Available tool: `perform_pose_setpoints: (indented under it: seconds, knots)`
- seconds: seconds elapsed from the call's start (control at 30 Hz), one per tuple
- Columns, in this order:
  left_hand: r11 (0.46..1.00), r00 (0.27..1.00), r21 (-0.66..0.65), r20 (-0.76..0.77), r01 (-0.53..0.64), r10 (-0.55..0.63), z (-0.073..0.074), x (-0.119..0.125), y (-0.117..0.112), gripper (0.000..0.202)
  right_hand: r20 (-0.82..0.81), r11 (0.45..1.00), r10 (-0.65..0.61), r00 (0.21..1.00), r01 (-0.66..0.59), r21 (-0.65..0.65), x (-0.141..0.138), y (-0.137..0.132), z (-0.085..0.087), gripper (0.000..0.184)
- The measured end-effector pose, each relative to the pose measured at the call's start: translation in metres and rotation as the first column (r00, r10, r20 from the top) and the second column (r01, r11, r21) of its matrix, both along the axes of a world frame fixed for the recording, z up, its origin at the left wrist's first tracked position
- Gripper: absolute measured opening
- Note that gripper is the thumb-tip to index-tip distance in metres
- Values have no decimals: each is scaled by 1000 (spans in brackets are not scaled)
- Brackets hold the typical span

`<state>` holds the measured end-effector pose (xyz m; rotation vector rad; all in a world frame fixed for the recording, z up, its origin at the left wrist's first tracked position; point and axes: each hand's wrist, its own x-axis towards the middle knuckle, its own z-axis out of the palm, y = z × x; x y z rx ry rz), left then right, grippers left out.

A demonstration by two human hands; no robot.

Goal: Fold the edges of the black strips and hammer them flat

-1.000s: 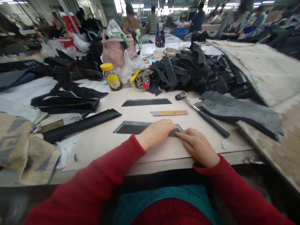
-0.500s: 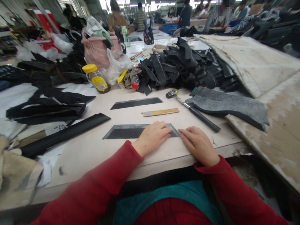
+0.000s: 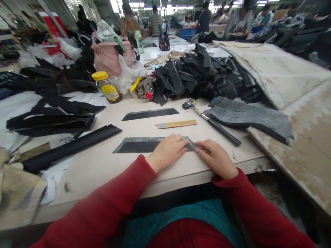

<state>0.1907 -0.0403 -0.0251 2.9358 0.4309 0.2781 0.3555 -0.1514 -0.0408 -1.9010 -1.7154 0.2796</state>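
A black strip (image 3: pixel 138 147) with grey folded borders and slanted ends lies flat in front of me. My left hand (image 3: pixel 170 148) rests on its right half, fingers bent and close together, holding it against the board. At the strip's right end, my right hand (image 3: pixel 213 154) pinches the grey slanted edge between thumb and fingers; the fingertips partly hide that corner. Beyond the strip lies a flat yellowish tool (image 3: pixel 177 124) with a grey band. Farther back is a similar black strip (image 3: pixel 151 114). A hammer (image 3: pixel 212 122) with a dark handle lies to the right.
A heap of black scraps (image 3: pixel 196 75) covers the back. Grey-backed pieces (image 3: pixel 250 115) and a worn pale board (image 3: pixel 305 137) are on the right. A yellow-lidded jar (image 3: pixel 107 88), a pink bag (image 3: pixel 110 57) and black material (image 3: pixel 72 146) are on the left. People work in the distance.
My right hand has shifted slightly left, its fingertips now over the strip's right end. My left hand stays nearly in place on the strip.
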Motion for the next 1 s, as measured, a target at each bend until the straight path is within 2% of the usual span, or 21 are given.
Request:
perform_pose_setpoints:
  seconds: [0.13, 0.37, 0.57, 0.73, 1.0]
  knots:
    - [1000, 1000, -3, 6, -5, 5, 0, -1, 0, 25, -7, 999, -16, 1000, 16, 29, -8, 1, -1, 21]
    - [1000, 1000, -3, 15, -10, 10, -1, -1, 1, 24, 164, 997, 17, 986, -28, 65, -16, 1, 0, 22]
    - [1000, 999, -20, 31, -16, 17, -2, -1, 0, 22, 377, 997, 80, 923, -76, -25, -23, 1, 9, 25]
    - [998, 1000, 64, -6, 29, -29, 0, -2, -1, 28, 469, 990, 134, 873, -103, -91, -26, 0, 15, 27]
    - [987, 998, 153, -56, 45, -37, 4, -2, -5, 28, 492, 994, 78, 867, -31, -103, -29, -15, 15, 30]
